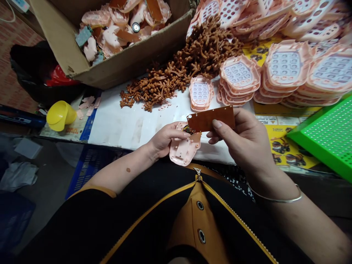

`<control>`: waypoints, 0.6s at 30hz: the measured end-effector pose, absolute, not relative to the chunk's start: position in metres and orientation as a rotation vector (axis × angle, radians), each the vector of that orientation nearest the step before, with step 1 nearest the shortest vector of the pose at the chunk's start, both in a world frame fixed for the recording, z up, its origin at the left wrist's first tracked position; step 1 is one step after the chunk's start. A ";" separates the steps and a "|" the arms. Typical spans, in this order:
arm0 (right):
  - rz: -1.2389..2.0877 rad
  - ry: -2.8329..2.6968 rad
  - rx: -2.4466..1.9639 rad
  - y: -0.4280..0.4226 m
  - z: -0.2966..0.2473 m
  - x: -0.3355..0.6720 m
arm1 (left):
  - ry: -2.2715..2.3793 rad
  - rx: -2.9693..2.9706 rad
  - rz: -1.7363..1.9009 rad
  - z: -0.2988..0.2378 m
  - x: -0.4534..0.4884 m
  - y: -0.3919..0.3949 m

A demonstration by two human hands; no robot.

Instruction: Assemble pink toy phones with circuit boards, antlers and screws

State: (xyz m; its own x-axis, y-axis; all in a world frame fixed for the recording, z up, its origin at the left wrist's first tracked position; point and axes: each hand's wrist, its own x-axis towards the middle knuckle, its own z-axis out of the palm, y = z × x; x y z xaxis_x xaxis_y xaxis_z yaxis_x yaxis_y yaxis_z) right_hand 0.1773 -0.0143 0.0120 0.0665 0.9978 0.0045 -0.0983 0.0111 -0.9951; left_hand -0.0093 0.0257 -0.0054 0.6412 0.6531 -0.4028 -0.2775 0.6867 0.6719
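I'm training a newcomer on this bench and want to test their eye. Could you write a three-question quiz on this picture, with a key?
1. Which of the person's hands holds the brown board? a) left; b) right; c) both together.
2. True or false: the green basket stands at the left edge of the picture.
3. What is heaped between the cardboard box and the stacked pink covers?

Key
1. b: the right hand has it, while the left hand holds a pink shell.
2. False: the green basket is at the right edge.
3. Brown branching pieces.
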 end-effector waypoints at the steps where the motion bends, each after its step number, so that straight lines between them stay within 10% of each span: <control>1: 1.201 -1.092 -1.151 -0.014 0.011 0.177 | 0.679 0.607 0.564 -0.006 -0.010 0.026; 18: 1.097 -1.232 -1.138 -0.016 0.006 0.178 | 0.956 0.764 0.647 -0.008 -0.003 0.021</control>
